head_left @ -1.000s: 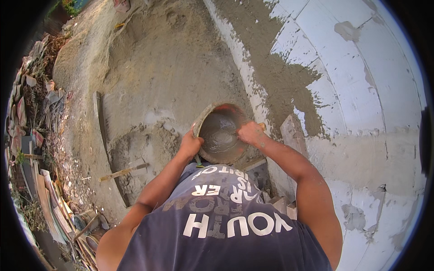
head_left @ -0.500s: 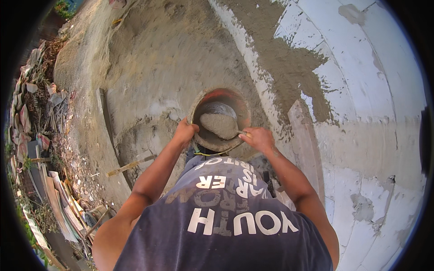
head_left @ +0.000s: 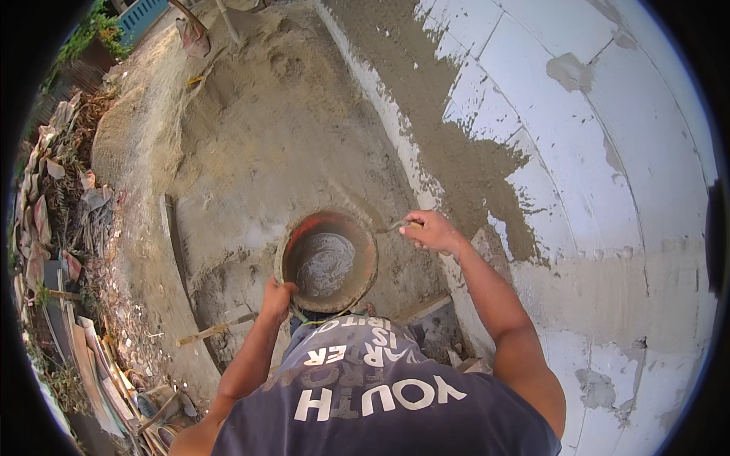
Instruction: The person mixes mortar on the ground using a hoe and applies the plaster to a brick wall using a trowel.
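Observation:
My left hand (head_left: 278,298) is closed on the near left rim of a round, mortar-caked bucket (head_left: 368,254) with a reddish inner wall. Wet grey mortar (head_left: 327,266) coats the bucket's bottom. To the right of the bucket, my right hand (head_left: 432,231) is wrapped round the handle of a trowel (head_left: 411,225). The trowel points left, past the far right side of the bucket. Its blade blends into the mud-coloured ground, so its outline and any load on it are hard to make out.
A wall of pale blocks (head_left: 585,175) rises on the right, partly covered by a band of wet mortar (head_left: 464,152). Sand (head_left: 251,99) is heaped at the far side. At left lie a long board (head_left: 179,258), a wooden stick (head_left: 217,330) and scrap planks (head_left: 95,357).
The trowel, which held a heap of mortar inside the bucket, has come out to the right with my right hand. My left hand and the bucket appear lower and farther left; the view has shifted.

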The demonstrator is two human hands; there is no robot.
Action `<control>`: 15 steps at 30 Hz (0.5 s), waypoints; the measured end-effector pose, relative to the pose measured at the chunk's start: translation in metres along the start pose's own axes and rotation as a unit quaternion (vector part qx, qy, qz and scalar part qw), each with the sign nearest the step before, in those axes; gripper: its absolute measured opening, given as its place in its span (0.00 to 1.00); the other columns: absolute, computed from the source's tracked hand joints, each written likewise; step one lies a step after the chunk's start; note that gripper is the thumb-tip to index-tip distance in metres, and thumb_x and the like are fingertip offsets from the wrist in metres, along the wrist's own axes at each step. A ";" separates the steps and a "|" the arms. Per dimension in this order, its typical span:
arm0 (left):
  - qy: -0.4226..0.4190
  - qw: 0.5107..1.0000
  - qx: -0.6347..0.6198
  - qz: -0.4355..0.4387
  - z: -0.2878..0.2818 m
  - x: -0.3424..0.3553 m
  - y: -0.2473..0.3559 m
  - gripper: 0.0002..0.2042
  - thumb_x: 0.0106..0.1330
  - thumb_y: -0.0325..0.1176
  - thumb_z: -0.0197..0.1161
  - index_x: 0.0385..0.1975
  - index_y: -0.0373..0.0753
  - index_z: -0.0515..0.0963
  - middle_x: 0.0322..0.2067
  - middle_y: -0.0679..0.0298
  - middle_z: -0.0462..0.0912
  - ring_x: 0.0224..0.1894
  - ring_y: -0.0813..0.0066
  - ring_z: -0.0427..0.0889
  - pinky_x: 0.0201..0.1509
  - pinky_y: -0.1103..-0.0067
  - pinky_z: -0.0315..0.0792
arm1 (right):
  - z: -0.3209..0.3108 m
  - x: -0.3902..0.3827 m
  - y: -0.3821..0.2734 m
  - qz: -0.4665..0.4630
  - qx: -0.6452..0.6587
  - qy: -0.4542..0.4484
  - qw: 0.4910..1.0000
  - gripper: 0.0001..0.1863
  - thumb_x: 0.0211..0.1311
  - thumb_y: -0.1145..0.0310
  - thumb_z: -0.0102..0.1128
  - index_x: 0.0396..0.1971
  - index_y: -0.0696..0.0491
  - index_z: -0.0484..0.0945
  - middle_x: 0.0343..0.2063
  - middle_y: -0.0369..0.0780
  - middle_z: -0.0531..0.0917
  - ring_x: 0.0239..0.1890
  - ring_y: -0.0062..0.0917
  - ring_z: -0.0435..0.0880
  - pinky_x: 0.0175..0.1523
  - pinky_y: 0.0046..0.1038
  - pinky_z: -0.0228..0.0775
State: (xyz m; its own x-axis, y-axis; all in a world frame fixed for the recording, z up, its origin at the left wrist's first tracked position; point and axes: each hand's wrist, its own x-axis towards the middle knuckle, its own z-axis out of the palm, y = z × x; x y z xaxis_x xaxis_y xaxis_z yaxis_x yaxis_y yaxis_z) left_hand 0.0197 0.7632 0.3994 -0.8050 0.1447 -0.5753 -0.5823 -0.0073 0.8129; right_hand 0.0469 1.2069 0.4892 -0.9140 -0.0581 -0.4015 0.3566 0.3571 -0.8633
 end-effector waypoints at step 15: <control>-0.013 0.996 0.071 0.060 0.039 0.020 -0.007 0.26 0.52 0.14 0.58 0.56 0.30 0.75 0.45 0.53 0.85 0.44 0.61 0.84 0.49 0.67 0.79 | -0.076 -0.046 -0.079 0.055 -0.429 0.186 0.882 0.22 0.67 0.45 0.56 0.54 0.41 0.82 0.41 0.44 0.87 0.45 0.40 0.86 0.51 0.41 0.76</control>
State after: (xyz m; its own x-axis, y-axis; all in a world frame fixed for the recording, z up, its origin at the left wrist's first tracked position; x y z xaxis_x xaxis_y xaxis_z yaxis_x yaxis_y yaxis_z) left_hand 0.0116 0.8044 0.3857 -0.8635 0.1760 -0.4726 -0.4591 0.1135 0.8811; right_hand 0.0465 1.2523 0.5988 -0.9401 0.2739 -0.2028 0.3154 0.9248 -0.2130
